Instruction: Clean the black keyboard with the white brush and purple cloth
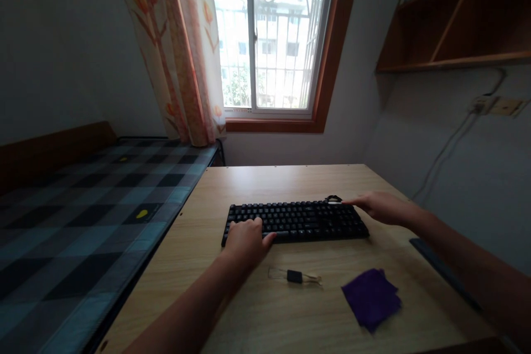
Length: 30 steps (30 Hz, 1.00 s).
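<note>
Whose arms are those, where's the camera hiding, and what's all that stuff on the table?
There's no machine working here, just a person's two bare hands. The camera is worn on their head, so this one picture looks forward and down. On the wooden table lies a black keyboard. The left hand rests on its left part. The right hand reaches its back right part; I can't tell whether it holds anything. Nearer lie a small dark block with wire loops and a purple cloth.

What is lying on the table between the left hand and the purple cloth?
Between the left hand and the purple cloth lies a small black item with thin, wire-like ends, on the table. This shows in the head view.
</note>
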Each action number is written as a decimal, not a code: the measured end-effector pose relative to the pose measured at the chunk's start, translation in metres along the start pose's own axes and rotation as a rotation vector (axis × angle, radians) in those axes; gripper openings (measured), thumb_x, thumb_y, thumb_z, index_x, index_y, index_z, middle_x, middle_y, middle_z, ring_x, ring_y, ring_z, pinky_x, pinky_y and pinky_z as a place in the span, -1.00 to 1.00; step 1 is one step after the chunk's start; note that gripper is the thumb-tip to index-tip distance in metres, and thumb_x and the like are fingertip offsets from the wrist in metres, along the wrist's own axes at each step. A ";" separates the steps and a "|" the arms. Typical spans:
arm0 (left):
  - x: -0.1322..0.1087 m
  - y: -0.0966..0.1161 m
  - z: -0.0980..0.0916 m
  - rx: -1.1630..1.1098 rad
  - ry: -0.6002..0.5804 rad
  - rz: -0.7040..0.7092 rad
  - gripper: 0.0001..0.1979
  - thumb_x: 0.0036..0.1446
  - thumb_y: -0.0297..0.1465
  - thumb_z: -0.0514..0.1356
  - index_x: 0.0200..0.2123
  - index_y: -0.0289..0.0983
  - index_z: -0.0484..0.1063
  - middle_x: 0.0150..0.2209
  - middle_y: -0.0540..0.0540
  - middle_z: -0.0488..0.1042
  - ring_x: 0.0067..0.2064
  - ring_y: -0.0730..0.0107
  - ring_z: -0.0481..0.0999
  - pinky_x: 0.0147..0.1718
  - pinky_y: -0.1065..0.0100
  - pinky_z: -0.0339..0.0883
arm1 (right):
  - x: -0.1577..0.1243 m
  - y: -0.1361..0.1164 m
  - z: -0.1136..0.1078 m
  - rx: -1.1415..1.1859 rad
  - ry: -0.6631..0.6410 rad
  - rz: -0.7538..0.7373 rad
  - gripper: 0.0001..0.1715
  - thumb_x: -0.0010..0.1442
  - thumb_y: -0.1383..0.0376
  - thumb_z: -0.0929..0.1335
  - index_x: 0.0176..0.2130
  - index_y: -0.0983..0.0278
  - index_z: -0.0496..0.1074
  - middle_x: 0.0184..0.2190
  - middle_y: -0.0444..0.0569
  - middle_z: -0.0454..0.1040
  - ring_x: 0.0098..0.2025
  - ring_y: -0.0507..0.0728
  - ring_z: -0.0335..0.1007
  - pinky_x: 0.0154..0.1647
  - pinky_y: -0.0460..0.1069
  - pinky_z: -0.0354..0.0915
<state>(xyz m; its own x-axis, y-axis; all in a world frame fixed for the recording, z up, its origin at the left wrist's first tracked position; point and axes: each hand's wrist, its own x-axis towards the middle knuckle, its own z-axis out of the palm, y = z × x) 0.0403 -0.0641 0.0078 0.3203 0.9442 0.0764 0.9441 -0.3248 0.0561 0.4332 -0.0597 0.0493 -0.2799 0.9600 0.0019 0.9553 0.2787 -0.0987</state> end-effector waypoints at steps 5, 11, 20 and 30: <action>0.014 -0.030 -0.010 0.004 0.093 -0.080 -0.51 0.36 -0.05 -0.09 -0.25 -0.24 0.48 -0.27 -0.25 0.59 -0.23 0.02 0.59 -0.30 0.20 0.30 | -0.009 -0.033 -0.001 0.088 -0.041 -0.087 -0.28 0.23 0.43 0.25 0.31 0.00 0.32 0.03 0.03 0.57 -0.02 0.20 0.51 -0.03 0.02 0.34; 0.037 -0.099 0.001 -0.301 0.446 -0.227 -0.67 0.28 -0.18 -0.02 -0.32 -0.23 0.43 -0.26 -0.22 0.55 -0.15 0.03 0.53 -0.16 0.16 0.32 | 0.010 -0.086 0.000 0.141 -0.033 -0.250 -0.43 0.31 0.38 0.23 0.23 0.03 0.42 0.02 -0.01 0.56 -0.06 0.18 0.51 -0.05 0.01 0.34; 0.056 -0.109 0.039 -0.675 0.304 -0.056 -0.59 0.23 -0.30 0.02 0.06 -0.27 0.48 0.08 -0.15 0.54 0.11 0.16 0.49 0.12 0.15 0.36 | 0.048 -0.199 0.035 0.110 -0.028 -0.550 -0.51 0.34 0.28 0.29 0.20 -0.10 0.45 -0.20 -0.08 0.56 -0.31 0.08 0.44 -0.30 -0.08 0.21; 0.056 -0.102 0.044 -0.661 0.222 0.045 -0.60 0.23 -0.40 0.00 0.03 -0.26 0.51 0.12 -0.15 0.51 0.18 0.22 0.44 0.26 0.15 0.23 | 0.071 -0.248 0.054 0.001 -0.031 -0.551 -0.56 0.43 0.12 0.20 0.18 -0.08 0.47 -0.25 -0.04 0.51 -0.43 0.05 0.32 -0.41 -0.06 0.10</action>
<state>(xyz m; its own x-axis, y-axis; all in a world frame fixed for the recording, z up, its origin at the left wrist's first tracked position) -0.0350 0.0239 -0.0377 0.2680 0.9184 0.2909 0.6623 -0.3950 0.6367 0.1716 -0.0618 0.0199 -0.7413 0.6707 0.0244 0.6664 0.7399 -0.0921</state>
